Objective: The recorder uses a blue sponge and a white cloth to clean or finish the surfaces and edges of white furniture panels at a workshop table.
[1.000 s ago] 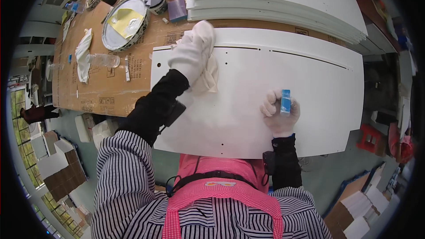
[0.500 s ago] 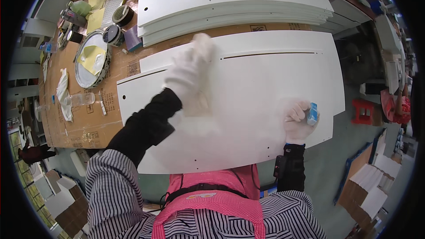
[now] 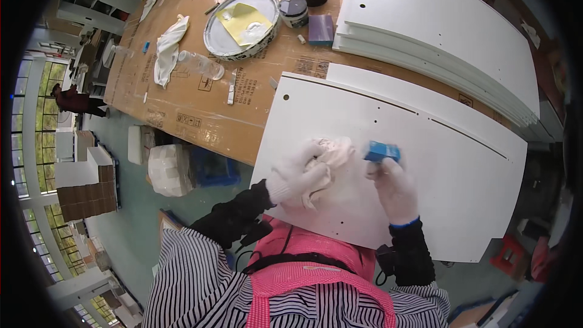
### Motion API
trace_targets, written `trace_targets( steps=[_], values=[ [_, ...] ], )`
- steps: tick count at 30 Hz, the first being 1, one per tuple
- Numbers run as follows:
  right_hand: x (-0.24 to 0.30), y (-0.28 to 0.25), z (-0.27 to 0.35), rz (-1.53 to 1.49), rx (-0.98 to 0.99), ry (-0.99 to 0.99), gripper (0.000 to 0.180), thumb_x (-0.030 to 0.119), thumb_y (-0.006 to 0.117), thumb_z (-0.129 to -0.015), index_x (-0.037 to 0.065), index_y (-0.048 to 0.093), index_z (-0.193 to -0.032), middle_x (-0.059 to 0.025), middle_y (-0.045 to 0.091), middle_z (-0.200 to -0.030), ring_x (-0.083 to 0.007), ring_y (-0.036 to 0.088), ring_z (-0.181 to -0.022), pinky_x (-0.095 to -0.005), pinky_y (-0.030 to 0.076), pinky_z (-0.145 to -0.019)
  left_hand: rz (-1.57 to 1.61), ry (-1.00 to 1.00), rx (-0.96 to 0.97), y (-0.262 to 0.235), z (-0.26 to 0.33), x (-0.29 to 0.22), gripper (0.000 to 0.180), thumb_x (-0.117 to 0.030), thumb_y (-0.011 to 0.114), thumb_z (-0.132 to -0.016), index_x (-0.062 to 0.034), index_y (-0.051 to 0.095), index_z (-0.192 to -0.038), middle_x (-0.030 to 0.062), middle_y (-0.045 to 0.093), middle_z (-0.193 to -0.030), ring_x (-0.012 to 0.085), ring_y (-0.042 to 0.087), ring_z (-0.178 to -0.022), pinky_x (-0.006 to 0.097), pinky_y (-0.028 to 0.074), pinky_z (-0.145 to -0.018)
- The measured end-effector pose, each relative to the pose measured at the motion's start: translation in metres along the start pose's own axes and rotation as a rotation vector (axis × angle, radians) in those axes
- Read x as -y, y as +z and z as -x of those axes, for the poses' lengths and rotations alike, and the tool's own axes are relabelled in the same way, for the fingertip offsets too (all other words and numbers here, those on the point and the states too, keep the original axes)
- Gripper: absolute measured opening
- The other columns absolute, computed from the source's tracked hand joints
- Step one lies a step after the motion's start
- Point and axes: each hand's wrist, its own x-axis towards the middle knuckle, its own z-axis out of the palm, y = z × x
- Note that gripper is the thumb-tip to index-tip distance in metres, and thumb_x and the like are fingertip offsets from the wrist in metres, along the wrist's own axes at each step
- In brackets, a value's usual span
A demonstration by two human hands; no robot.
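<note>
Two white panels (image 3: 461, 188) with small drilled holes and dark slots lie overlapping on the table in front of me. My left hand (image 3: 297, 176), in a white glove, is closed on a crumpled white cloth (image 3: 335, 150) over the near left part of the top panel. To its right, my gloved right hand (image 3: 396, 193) grips a small blue block (image 3: 382, 151) between thumb and fingers, held up over the panel. Whether the block touches the panel cannot be made out.
A stack of white panels (image 3: 437, 36) stands at the far right. On the cardboard-covered table (image 3: 206, 115) are a paint bucket lid (image 3: 212, 36) with yellow paper, a lidded jar (image 3: 294, 12), a purple block (image 3: 320, 29), a clear bottle (image 3: 201, 65) and a white rag (image 3: 169, 51).
My left hand has drawn back toward me with the cloth. My right hand, still on the blue block, has come closer to it. The view has turned left.
</note>
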Motion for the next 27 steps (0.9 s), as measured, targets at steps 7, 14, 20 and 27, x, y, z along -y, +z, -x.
trace_targets(
  steps=[7, 14, 20, 27],
  values=[
    [-0.148, 0.169, -0.072, 0.940, 0.039, -0.540, 0.027, 0.003, 0.072, -0.091, 0.003, 0.062, -0.115, -0.0112, 0.067, -0.109, -0.0255, 0.067, -0.095, -0.0360, 0.055, -0.085, 1.437, -0.311, -0.318, -0.072, 0.082, 0.080, 0.039, -0.035, 0.053, -0.111, -0.0065, 0.057, -0.137, 0.0037, 0.067, -0.118, 0.0143, 0.066, -0.106, 0.034, 0.057, -0.092],
    [-0.174, 0.215, -0.135, 1.482, 0.572, -0.724, 0.029, 0.005, 0.070, -0.084, 0.002, 0.065, -0.112, -0.0185, 0.067, -0.113, -0.0391, 0.066, -0.103, -0.0460, 0.053, -0.088, 1.582, -0.389, -0.593, -0.150, 0.125, 0.150, 0.042, -0.030, 0.055, -0.109, 0.0033, 0.058, -0.136, 0.0111, 0.071, -0.111, 0.0205, 0.073, -0.092, 0.030, 0.060, -0.079],
    [-0.168, 0.193, -0.214, 2.324, 0.236, -0.906, 0.029, 0.020, 0.071, -0.088, 0.004, 0.067, -0.112, -0.0179, 0.065, -0.130, -0.0424, 0.055, -0.130, -0.0535, 0.045, -0.110, 1.044, -0.540, -0.676, -0.209, 0.112, 0.234, 0.043, -0.037, 0.061, -0.107, 0.0026, 0.069, -0.121, 0.0066, 0.073, -0.100, 0.0126, 0.070, -0.084, 0.028, 0.058, -0.076],
    [-0.191, 0.127, -0.295, 2.578, -0.405, -0.161, 0.033, 0.035, 0.068, -0.093, 0.004, 0.078, -0.099, -0.0174, 0.075, -0.099, -0.0343, 0.065, -0.115, -0.0571, 0.023, -0.124, 0.743, -0.650, -0.328, -0.208, 0.073, 0.218, 0.049, -0.046, 0.064, -0.103, 0.0002, 0.073, -0.115, 0.0016, 0.073, -0.099, 0.0069, 0.065, -0.089, 0.025, 0.053, -0.078]
  ],
)
